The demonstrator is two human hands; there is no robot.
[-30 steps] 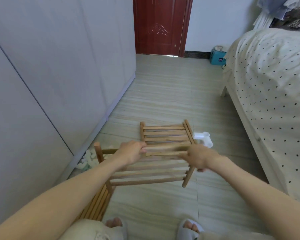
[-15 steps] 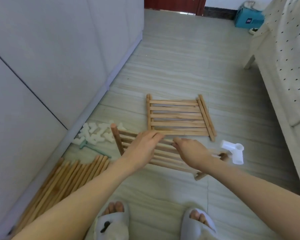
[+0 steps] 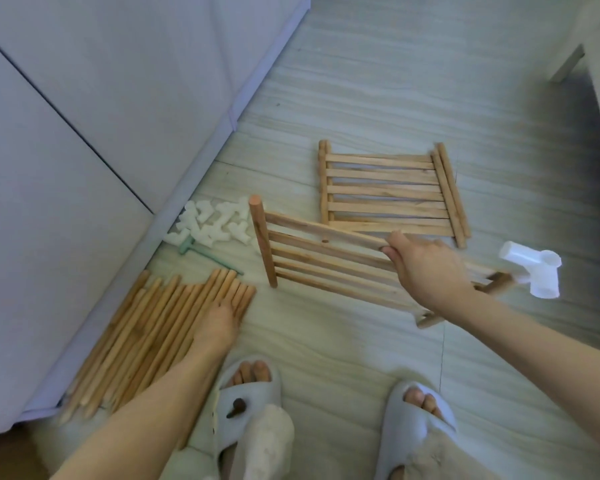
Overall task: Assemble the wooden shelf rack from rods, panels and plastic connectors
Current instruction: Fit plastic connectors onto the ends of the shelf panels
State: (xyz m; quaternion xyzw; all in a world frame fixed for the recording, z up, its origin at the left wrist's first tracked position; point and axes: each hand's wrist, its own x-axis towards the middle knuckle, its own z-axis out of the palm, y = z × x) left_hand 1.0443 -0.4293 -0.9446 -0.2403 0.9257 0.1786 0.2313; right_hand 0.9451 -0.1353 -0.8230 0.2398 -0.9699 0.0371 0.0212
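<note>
— What are you holding right now?

— My right hand (image 3: pixel 426 271) is gripping the near panel (image 3: pixel 326 261). My fingers are curling round one of its top slats, and I am holding it tilted up off the floor (image 3: pixel 361 81). One white connector (image 3: pixel 530 268) is sitting on the panel's far right corner.

— And your other hand?

— My left hand (image 3: pixel 219 323) is reaching down and touching the tops of the loose rods (image 3: pixel 146 341). The fingers are looking flat on the wood. I cannot tell if they are pinching one rod.

— Is the rack nearly built?

— No, I think I am only starting. Only that one connector is on. A second panel (image 3: pixel 385 192) is lying flat on the floor, just past the one I am holding, with nothing joined to it.

— Where are the other bits?

— The rods are lying side by side along the wall (image 3: pixel 84 98), near my left slipper (image 3: pixel 246 403). The little white connectors (image 3: pixel 212 223) are sitting in a heap just beyond the rods, with a green tool (image 3: pixel 201 254) beside them.

— So what is left to do?

— Nearly all of it, I am guessing. The corners are needing connectors, the rods are needing to go in as legs, and the panels are needing to be stacked.
</note>
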